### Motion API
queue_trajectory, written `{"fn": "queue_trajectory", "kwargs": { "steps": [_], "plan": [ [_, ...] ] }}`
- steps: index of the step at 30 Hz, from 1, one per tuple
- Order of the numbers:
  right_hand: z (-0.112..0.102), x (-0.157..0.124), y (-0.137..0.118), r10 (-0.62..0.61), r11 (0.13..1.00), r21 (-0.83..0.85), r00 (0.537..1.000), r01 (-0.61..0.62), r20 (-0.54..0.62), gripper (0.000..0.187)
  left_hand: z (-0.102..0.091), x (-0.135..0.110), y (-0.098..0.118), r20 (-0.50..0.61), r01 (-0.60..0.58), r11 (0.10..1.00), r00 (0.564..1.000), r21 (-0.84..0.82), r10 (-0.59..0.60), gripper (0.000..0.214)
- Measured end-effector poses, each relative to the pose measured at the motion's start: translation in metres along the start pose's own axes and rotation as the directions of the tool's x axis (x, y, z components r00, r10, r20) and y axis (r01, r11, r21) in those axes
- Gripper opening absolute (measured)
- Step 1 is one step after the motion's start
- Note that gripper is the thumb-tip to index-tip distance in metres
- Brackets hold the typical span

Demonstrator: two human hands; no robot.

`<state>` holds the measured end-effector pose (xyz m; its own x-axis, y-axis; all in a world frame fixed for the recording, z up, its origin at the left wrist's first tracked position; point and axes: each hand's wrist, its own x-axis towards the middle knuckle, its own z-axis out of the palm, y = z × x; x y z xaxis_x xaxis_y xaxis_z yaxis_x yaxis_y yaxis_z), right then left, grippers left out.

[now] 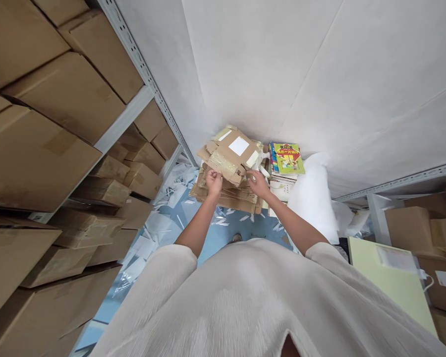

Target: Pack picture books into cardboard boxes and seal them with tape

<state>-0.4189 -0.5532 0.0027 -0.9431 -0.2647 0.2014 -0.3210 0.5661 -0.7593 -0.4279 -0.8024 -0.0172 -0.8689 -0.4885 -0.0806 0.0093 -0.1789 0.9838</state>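
Observation:
A flattened cardboard box [232, 154] with a white label and brown tape lies on top of a pile of flattened cardboard [228, 196] on the floor by the white wall. My left hand [214, 182] grips the near left edge of that top box. My right hand [258, 184] grips its near right edge. Both arms reach down and forward from my white top.
A stack of colourful books [286, 159] stands right of the pile, beside a white sack [312, 196]. Shelves of brown cartons [59, 148] fill the left side. Paper scraps litter the blue floor [171, 213]. A yellow-green board [390, 277] and more cartons are at right.

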Motion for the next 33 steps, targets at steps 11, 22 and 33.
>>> {"fn": "queue_trajectory", "kwargs": {
  "steps": [11,22,33],
  "plan": [
    [-0.037,0.005,-0.011,0.134,0.991,0.025,0.921,-0.135,-0.366,0.024,-0.013,0.018,0.048,0.012,-0.16,0.984,0.987,-0.081,0.161,0.029],
    [-0.125,-0.044,0.046,0.423,0.889,0.074,0.745,-0.452,-0.515,0.064,0.042,0.0,0.037,0.262,-0.041,0.997,0.965,0.061,0.024,0.029],
    [-0.218,-0.226,0.071,0.643,0.758,0.399,0.488,-0.515,-0.59,0.063,0.178,-0.089,0.022,0.723,-0.082,0.989,0.69,0.12,-0.031,0.019]
  ]
}}
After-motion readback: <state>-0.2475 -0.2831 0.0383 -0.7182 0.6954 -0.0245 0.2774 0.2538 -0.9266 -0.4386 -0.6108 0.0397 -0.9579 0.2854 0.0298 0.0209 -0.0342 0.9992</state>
